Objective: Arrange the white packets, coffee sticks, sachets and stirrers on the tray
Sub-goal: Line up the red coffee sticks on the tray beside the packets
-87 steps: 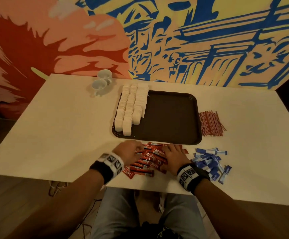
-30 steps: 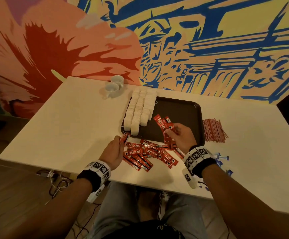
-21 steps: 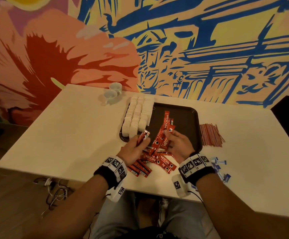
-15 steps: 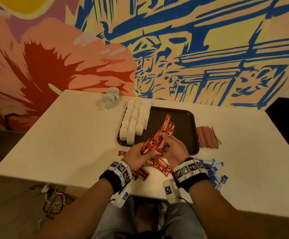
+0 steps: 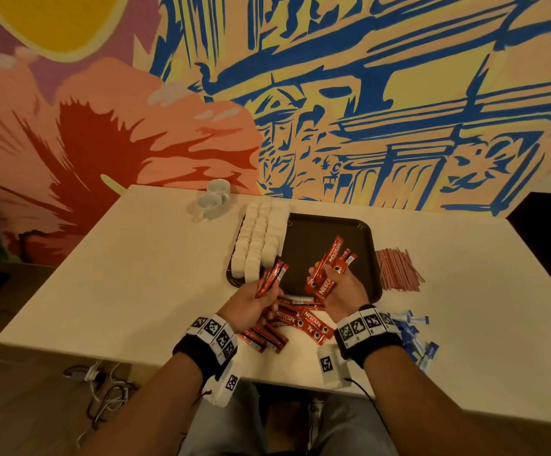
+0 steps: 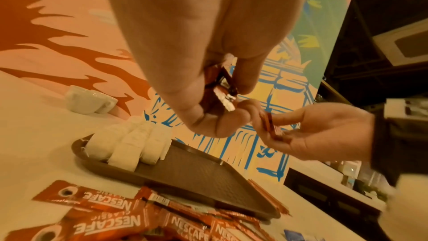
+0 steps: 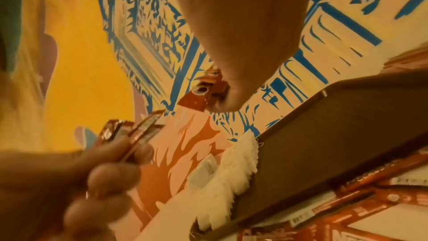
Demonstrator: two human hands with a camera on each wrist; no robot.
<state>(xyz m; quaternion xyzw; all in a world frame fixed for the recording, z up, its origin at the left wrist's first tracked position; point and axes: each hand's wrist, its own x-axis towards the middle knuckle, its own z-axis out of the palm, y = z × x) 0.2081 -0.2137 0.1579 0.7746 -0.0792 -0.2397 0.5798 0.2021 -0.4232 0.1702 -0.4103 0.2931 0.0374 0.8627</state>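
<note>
A dark brown tray holds rows of white packets along its left side. My left hand grips a small bunch of red coffee sticks just above the tray's near left corner. To its right, my right hand holds a fan of red coffee sticks over the tray's near edge. More red sticks lie loose on the table between my wrists. Red stirrers lie right of the tray. Blue sachets are partly hidden behind my right wrist.
Two white cups stand at the back left of the white table, near the painted wall. In the left wrist view the tray and white packets lie below my fingers.
Both hands have lifted bunches of red sticks off the pile. They came together half a second ago and now stand slightly apart over the tray's near edge.
</note>
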